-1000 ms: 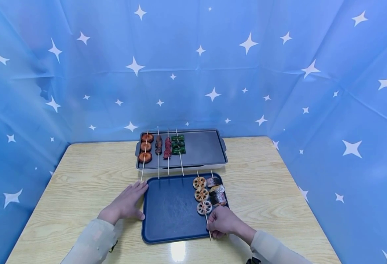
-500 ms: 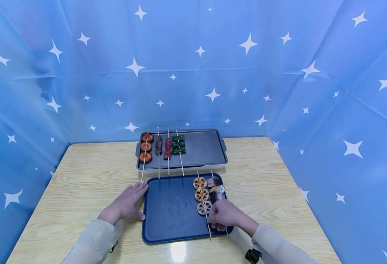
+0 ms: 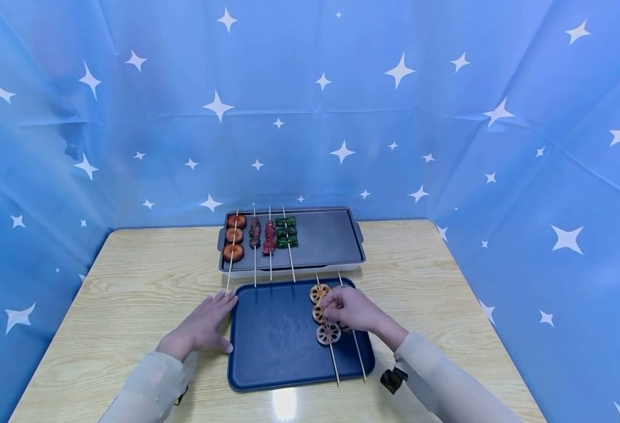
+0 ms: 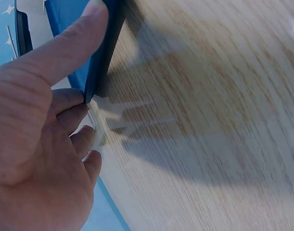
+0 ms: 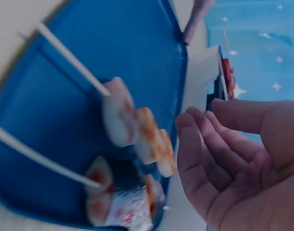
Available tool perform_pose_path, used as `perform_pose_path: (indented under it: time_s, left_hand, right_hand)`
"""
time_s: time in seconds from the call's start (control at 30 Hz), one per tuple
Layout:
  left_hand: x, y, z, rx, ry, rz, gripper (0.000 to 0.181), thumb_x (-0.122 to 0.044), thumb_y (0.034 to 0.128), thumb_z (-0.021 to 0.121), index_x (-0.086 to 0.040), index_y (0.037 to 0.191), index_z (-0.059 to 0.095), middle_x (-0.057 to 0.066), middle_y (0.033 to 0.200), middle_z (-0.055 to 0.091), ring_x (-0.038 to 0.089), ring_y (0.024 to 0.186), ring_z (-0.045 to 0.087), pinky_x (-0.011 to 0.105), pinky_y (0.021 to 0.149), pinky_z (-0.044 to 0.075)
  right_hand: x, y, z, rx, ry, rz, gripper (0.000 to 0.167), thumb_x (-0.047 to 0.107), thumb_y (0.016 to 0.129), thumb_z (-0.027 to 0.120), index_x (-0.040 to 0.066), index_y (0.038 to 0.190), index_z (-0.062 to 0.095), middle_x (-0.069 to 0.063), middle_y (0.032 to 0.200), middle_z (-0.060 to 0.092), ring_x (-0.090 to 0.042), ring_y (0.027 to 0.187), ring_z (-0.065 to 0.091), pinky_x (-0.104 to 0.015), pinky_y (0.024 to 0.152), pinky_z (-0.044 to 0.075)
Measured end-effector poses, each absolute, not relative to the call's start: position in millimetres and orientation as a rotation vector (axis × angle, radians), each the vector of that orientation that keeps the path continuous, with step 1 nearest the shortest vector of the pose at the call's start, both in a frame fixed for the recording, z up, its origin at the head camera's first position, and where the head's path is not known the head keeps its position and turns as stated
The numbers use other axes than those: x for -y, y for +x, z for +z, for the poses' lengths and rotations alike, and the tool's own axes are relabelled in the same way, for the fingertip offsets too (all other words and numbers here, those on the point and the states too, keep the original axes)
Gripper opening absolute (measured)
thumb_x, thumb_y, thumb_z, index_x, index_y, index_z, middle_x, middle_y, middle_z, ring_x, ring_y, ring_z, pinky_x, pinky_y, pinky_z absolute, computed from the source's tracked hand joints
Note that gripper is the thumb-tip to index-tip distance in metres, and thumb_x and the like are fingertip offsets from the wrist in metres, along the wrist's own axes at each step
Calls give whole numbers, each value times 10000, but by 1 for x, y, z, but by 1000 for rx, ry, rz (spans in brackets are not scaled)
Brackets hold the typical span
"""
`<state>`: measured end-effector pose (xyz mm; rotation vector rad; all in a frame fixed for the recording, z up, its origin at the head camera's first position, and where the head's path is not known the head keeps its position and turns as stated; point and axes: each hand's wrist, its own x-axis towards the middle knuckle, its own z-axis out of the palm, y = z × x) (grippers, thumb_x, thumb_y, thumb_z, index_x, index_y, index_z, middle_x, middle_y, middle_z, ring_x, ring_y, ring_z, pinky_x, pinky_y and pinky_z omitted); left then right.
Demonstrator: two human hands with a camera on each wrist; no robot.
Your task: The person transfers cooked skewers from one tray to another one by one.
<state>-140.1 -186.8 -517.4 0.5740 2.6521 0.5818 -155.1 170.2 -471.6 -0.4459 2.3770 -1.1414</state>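
My left hand [image 3: 200, 326] rests at the left edge of the blue tray [image 3: 272, 341], fingers extended; in the left wrist view its thumb lies on the tray's rim [image 4: 97, 62]. Above the tray's right side hovers my right hand [image 3: 359, 311], covering much of a silvery-skinned skewer [image 3: 359, 355] and part of the lotus root skewer [image 3: 328, 333]. The right wrist view shows that hand [image 5: 233, 159] with bent fingers, a gap between thumb and fingertips and nothing held, beside the lotus slices [image 5: 119, 113] and the silvery pieces [image 5: 125, 199].
Behind the tray stands a grill plate [image 3: 325, 235] with several skewers on its left part: orange-brown rounds [image 3: 233, 252], brown pieces [image 3: 254, 229], red pieces [image 3: 269, 238] and green pieces [image 3: 286, 231]. A starry blue curtain [image 3: 288, 88] hangs behind the wooden table [image 3: 410, 264].
My right hand has moved away from the stick ends toward the tray's back, over the food pieces, uncovering the silvery skewer's stick. My left hand stays in place.
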Motion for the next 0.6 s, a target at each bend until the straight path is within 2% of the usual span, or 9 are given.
perform_pose_path:
  time_s: [0.17,0.4,0.5,0.6]
  left_hand:
    - [188,-143,-516,-2661,570,567,1049,-287,658,875,33,1490,323,195,1603,238,415,1495,154,561,1241,129]
    - [189,-143,-520,-2668,587,552,1055,-307,662,872,26,1495,317,188,1607,231,408,1498,152,555,1242,133]
    - [189,-142,-520,-2674,597,561,1058,-307,652,876,36,1488,326,201,1600,239,417,1493,161,562,1238,142]
    - [189,-143,-520,-2676,600,565,1061,-310,647,878,38,1486,329,202,1598,245,418,1491,167,562,1236,148]
  right_hand:
    - [-157,-173,-463,-2358,-379,-1189,260,112,957,574,-33,1160,648,-131,952,694,-291,800,653,-299,651,560]
    - [-135,-193,-460,-2261,-214,-1319,281,100,958,573,-21,1206,631,-217,976,681,-253,773,631,-357,678,571]
    - [-125,-198,-462,-2277,-194,-1318,257,102,957,578,-27,1166,654,-224,1010,696,-252,822,684,-398,744,612]
    - [-116,-203,-462,-2303,-173,-1298,225,109,965,571,-28,1105,680,-207,1013,712,-237,820,707,-394,755,626]
